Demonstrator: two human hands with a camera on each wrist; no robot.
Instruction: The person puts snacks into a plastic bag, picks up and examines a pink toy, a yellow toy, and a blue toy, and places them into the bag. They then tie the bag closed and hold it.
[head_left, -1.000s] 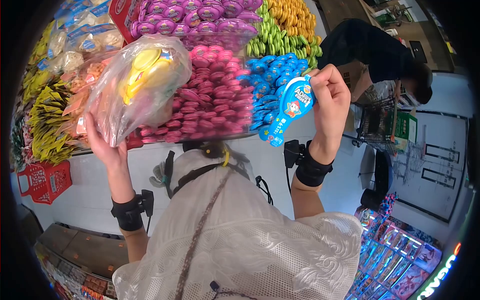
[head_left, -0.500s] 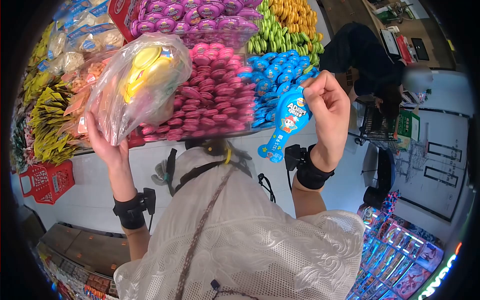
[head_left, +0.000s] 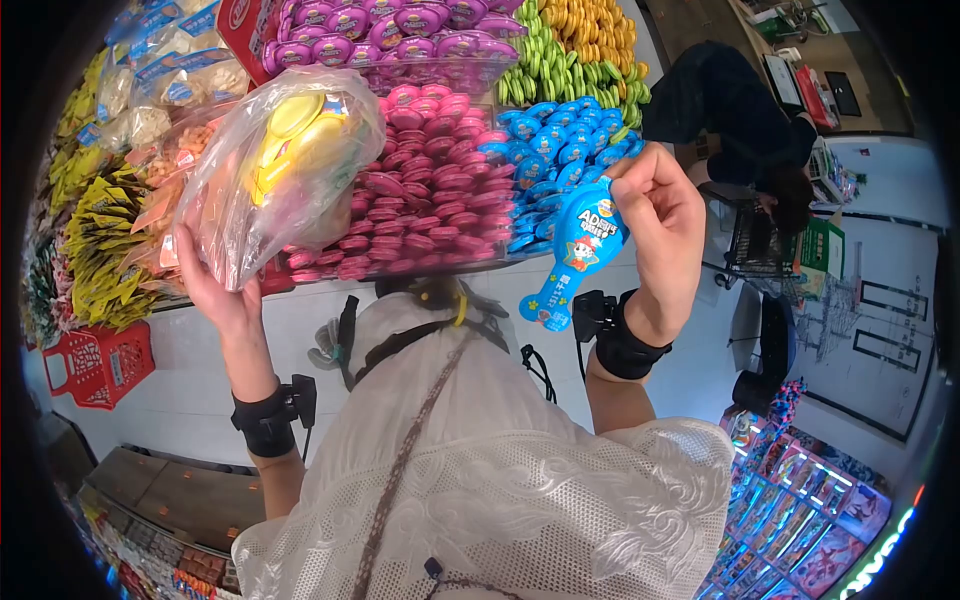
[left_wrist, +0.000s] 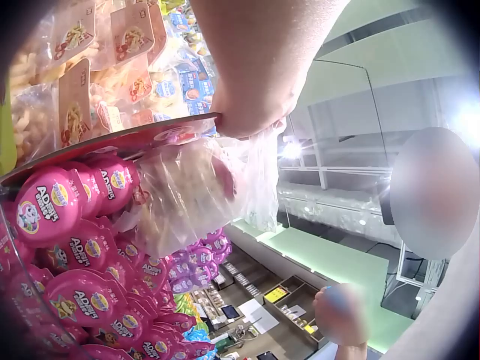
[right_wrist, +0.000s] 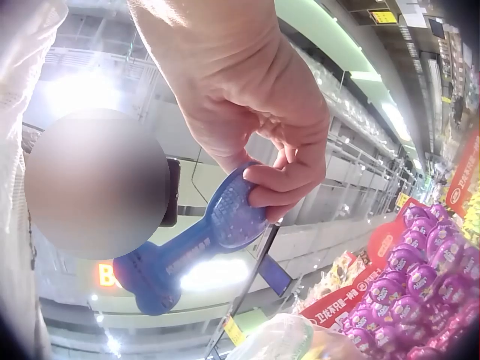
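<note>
My right hand (head_left: 665, 235) pinches the upper, round end of a blue spoon-shaped snack pack (head_left: 580, 240), its narrow end pointing down and left. The label side, with a cartoon figure, faces me in the head view; its translucent back (right_wrist: 229, 214) shows in the right wrist view. My left hand (head_left: 225, 300) holds up a clear plastic bag (head_left: 235, 190), with most of its fingers hidden by the film. Inside the bag are yellow spoon-shaped packs (head_left: 290, 150). The bag hangs in front of pink packs (head_left: 430, 200) heaped in a bin.
Blue packs (head_left: 550, 150), green packs (head_left: 540, 65) and purple packs (head_left: 400, 25) fill neighbouring bins. Bagged snacks (head_left: 170, 90) lie at left. A red basket (head_left: 100, 365) stands on the floor. At right, a person (head_left: 735, 115) bends near a shopping cart (head_left: 755, 245).
The blue pack has come down a little and hangs more upright in my right hand. My left hand and the bag are nearly still. The person at right has shifted.
</note>
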